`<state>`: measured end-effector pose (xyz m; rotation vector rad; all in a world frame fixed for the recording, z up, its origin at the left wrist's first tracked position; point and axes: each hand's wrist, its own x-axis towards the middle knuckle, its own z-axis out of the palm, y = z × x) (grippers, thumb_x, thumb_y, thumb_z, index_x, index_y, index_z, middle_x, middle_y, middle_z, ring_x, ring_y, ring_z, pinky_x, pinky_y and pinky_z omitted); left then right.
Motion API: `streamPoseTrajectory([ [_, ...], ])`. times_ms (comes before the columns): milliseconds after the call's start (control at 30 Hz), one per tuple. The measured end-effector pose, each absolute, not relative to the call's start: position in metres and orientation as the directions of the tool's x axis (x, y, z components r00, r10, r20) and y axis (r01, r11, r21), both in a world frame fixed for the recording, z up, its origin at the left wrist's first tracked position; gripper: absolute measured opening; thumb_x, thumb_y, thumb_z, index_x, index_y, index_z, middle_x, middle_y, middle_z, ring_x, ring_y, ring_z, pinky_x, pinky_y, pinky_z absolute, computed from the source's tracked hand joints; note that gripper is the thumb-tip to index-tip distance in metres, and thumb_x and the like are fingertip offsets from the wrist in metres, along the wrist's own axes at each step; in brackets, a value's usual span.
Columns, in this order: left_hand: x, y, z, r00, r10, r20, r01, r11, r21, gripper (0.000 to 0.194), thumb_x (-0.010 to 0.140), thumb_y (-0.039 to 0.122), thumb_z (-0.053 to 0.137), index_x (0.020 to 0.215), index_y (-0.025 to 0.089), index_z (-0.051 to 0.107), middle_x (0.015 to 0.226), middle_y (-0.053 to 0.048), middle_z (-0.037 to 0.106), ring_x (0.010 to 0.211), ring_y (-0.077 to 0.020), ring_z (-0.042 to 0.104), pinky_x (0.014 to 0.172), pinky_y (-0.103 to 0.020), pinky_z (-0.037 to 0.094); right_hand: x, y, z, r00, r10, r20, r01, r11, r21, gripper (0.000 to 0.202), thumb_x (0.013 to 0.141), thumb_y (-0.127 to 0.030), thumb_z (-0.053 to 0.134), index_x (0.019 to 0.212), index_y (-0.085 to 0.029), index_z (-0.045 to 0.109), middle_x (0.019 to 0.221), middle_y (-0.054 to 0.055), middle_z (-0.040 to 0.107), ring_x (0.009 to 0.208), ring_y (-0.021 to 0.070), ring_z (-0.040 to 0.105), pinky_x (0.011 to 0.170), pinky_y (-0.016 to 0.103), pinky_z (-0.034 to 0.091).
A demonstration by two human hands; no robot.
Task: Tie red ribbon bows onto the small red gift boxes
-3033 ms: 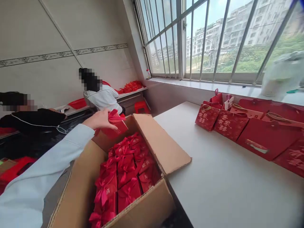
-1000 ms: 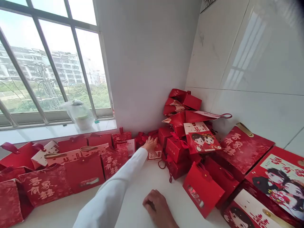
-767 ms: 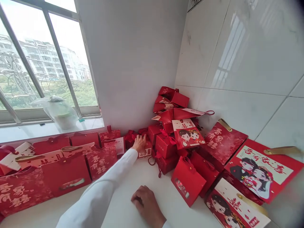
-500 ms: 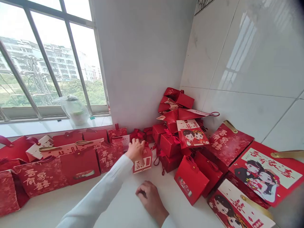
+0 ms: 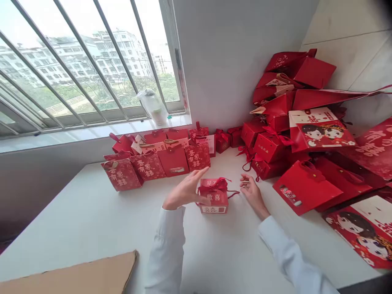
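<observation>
A small red box with a dark red ribbon bow on top and a white label panel sits on the white table. My left hand is at its left side, thumb and fingers spread apart, the thumb in front of the box's face. To the right of the box is my right hand, apart from it, fingers loosely bent with gaps between them and nothing seen in them. A thin red cord reaches from the box toward my right hand.
Red gift bags stand in rows at the back left. Red boxes and bags are piled at the right. Brown cardboard lies front left. A plastic-wrapped cup stands on the windowsill.
The ribboned box has come away from the back row toward the table's middle. My left hand has opened beside it, and my right hand has moved to its right. The view has shifted.
</observation>
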<state>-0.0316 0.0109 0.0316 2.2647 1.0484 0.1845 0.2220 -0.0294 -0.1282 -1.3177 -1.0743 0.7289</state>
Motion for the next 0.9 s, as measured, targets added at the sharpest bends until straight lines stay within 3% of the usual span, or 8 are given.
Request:
streamPoseTrajectory([
  [100,-0.049,0.023,0.033,0.631,0.773,-0.071,0.623,-0.45,0.64,0.078,0.071,0.044,0.069,0.139,0.027,0.035,0.137,-0.009,0.047,0.124,-0.0257,0.042,0.101,-0.037,0.038,0.223,-0.031,-0.124,0.478,0.858,0.19,0.094,0.166,-0.982,0.044,0.07,-0.027,0.052,0.113,-0.017,0.049,0.104,0.009,0.055,0.084,0.0171,0.057,0.077,0.034,0.048],
  [233,-0.047,0.026,0.027,0.647,0.753,-0.116,0.6,-0.409,0.688,0.04,0.075,0.043,0.064,0.107,0.02,0.056,0.109,-0.007,0.062,0.098,-0.0203,0.058,0.077,-0.028,0.047,0.208,-0.046,-0.104,0.465,0.858,0.217,0.104,0.191,-0.976,0.034,0.082,-0.037,0.048,0.11,-0.018,0.053,0.105,0.01,0.058,0.098,0.0205,0.056,0.084,0.037,0.046],
  [367,-0.034,0.02,0.027,0.686,0.72,-0.101,0.638,-0.53,0.559,0.016,0.077,0.033,0.059,0.077,0.018,0.055,0.076,-0.002,0.061,0.071,-0.0144,0.055,0.057,-0.022,0.038,0.176,-0.071,-0.08,0.369,0.901,0.23,0.154,0.185,-0.971,0.04,0.081,-0.044,0.058,0.114,-0.021,0.053,0.107,0.008,0.057,0.102,0.0221,0.054,0.086,0.036,0.047],
  [533,-0.029,0.011,0.033,0.745,0.647,-0.161,0.624,-0.592,0.51,0.024,0.073,0.022,0.054,0.052,0.017,0.042,0.05,0.003,0.043,0.048,-0.0086,0.037,0.045,-0.022,0.023,0.155,-0.081,-0.075,0.347,0.915,0.205,0.293,0.102,-0.951,0.066,0.073,-0.047,0.068,0.127,-0.024,0.038,0.115,0.009,0.051,0.097,0.0217,0.056,0.08,0.038,0.051],
  [633,-0.032,0.003,0.039,0.795,0.572,-0.2,0.577,-0.614,0.538,0.031,0.073,0.025,0.053,0.048,0.017,0.037,0.047,0.003,0.039,0.045,-0.0074,0.033,0.044,-0.022,0.023,0.17,-0.074,-0.075,0.513,0.817,0.262,0.38,0.058,-0.923,0.064,0.073,-0.046,0.067,0.125,-0.022,0.038,0.115,0.011,0.051,0.097,0.0227,0.055,0.084,0.042,0.048],
  [733,-0.036,-0.003,0.047,0.797,0.556,-0.234,0.58,-0.599,0.553,0.032,0.076,0.025,0.05,0.048,0.016,0.039,0.049,0.002,0.045,0.047,-0.0077,0.037,0.045,-0.022,0.026,0.187,-0.077,-0.065,0.619,0.708,0.34,0.451,0.034,-0.892,0.052,0.075,-0.044,0.065,0.118,-0.02,0.045,0.112,0.01,0.054,0.099,0.0238,0.054,0.087,0.044,0.045],
  [833,-0.04,-0.003,0.054,0.774,0.595,-0.216,0.603,-0.589,0.538,0.031,0.081,0.024,0.044,0.051,0.016,0.046,0.054,0.001,0.053,0.05,-0.0085,0.042,0.048,-0.023,0.027,0.181,-0.093,-0.05,0.521,0.767,0.373,0.504,0.076,-0.861,0.037,0.081,-0.045,0.059,0.108,-0.022,0.052,0.109,0.009,0.058,0.101,0.0246,0.055,0.089,0.045,0.043],
  [900,-0.041,-0.001,0.056,0.78,0.602,-0.169,0.586,-0.608,0.536,0.031,0.084,0.025,0.042,0.055,0.016,0.051,0.057,0.0,0.056,0.053,-0.0088,0.044,0.05,-0.022,0.029,0.16,-0.105,-0.044,0.42,0.819,0.392,0.549,0.114,-0.828,0.048,0.078,-0.047,0.064,0.116,-0.023,0.048,0.119,0.011,0.053,0.109,0.0279,0.051,0.092,0.048,0.041],
])
